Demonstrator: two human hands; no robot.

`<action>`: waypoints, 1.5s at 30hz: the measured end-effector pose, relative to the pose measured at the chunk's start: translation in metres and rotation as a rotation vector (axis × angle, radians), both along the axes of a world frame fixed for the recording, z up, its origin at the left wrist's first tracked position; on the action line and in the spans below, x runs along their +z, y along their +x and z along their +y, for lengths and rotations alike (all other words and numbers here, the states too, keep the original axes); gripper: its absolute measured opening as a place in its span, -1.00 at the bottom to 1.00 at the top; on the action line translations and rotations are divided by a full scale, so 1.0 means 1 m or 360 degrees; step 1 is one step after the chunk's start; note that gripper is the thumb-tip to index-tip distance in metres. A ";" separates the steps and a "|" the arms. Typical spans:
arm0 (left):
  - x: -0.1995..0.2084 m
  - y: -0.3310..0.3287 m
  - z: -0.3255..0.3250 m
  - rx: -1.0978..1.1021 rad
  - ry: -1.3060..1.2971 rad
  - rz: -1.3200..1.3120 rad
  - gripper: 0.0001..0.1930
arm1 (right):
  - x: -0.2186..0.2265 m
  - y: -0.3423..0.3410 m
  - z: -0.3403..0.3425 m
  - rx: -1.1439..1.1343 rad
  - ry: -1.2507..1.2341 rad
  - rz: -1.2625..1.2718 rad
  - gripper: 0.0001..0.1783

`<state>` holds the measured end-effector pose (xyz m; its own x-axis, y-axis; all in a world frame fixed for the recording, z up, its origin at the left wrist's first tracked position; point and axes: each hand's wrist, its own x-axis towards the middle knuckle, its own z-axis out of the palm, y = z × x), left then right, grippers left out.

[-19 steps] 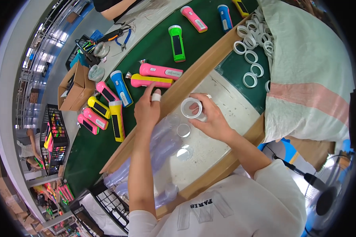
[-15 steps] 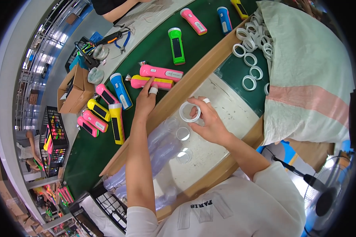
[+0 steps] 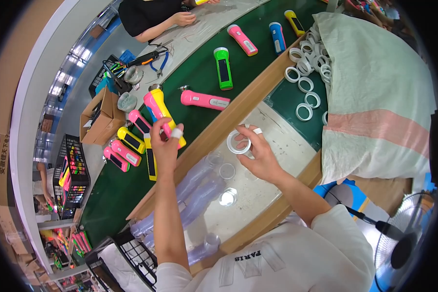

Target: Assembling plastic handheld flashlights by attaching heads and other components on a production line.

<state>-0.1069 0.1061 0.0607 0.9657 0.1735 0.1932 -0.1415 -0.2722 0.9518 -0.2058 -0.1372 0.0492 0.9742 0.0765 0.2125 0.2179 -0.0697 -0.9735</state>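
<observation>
My left hand (image 3: 164,148) grips a pink and yellow flashlight (image 3: 155,103) by its lower end, its silver reflector tipped up and away from me. In my right hand (image 3: 265,158), the fingers pinch a white ring (image 3: 230,147) with what looks like a clear disc in it, over the white work surface. Below this ring lie two loose clear round lenses (image 3: 227,171). Long clear purplish wrapped stacks (image 3: 192,182) lie beside my left forearm. A pink flashlight (image 3: 205,100) with its reflector bare rests on the green belt, beyond the wooden rail (image 3: 214,123).
Several finished-looking flashlights (image 3: 223,68) lie along the green belt. White rings (image 3: 304,112) spill from a large sack (image 3: 374,82) at right. Pliers (image 3: 159,65), a cardboard box (image 3: 102,117) and a co-worker's hand (image 3: 184,19) are beyond the belt. A fan (image 3: 399,243) stands lower right.
My left hand has picked the pink and yellow flashlight up off the belt and drawn it left, tilting its head upward. My right hand still holds the ring, barely moved.
</observation>
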 end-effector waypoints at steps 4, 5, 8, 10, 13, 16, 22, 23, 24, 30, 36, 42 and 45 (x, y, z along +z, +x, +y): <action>0.070 -0.090 0.014 -0.0507 -0.0545 0.0445 -0.66 | 0.006 -0.004 0.000 0.0049 -0.0025 0.0057 -0.21; 0.076 -0.108 0.021 -0.0593 -0.0542 0.0476 -0.61 | 0.008 -0.006 0.003 0.0055 -0.0021 0.0054 -0.21; 0.099 -0.143 0.027 -0.0909 -0.0576 0.0497 -0.50 | 0.014 -0.011 0.010 -0.0047 -0.0079 -0.0036 -0.19; 0.111 -0.156 0.022 -0.0926 -0.0596 0.0632 -0.47 | 0.018 -0.013 0.009 0.0079 -0.0114 -0.0269 -0.13; 0.130 -0.167 0.016 -0.0814 -0.0312 0.0715 -0.49 | 0.024 -0.017 0.011 0.0070 -0.0229 -0.0182 -0.10; 0.139 -0.172 0.018 -0.0851 0.0121 0.0450 -0.51 | 0.034 -0.024 0.010 0.0107 -0.0281 0.0002 -0.13; 0.151 -0.166 0.012 -0.0924 0.0615 0.0296 -0.50 | 0.038 -0.032 0.008 0.0267 -0.0342 -0.0098 -0.22; 0.154 -0.167 0.011 -0.0930 0.0617 0.0300 -0.50 | 0.038 -0.033 0.007 0.0261 -0.0340 -0.0094 -0.22; 0.157 -0.167 0.011 -0.0923 0.0493 0.0384 -0.50 | 0.038 -0.033 0.007 0.0185 -0.0293 -0.0119 -0.22; 0.170 -0.167 0.018 -0.0970 -0.0191 0.0814 -0.50 | 0.044 -0.033 0.004 0.0155 -0.0531 -0.0354 -0.23; 0.158 -0.161 0.020 -0.0937 -0.0368 0.0792 -0.51 | 0.045 -0.034 0.004 0.0234 -0.0513 -0.0344 -0.22; 0.158 -0.163 0.025 -0.0767 -0.0151 0.0806 -0.54 | 0.047 -0.033 0.002 0.0334 -0.0263 -0.0017 -0.19; 0.163 -0.164 0.024 -0.0715 -0.0027 0.0759 -0.53 | 0.047 -0.035 0.003 0.0354 -0.0275 -0.0029 -0.18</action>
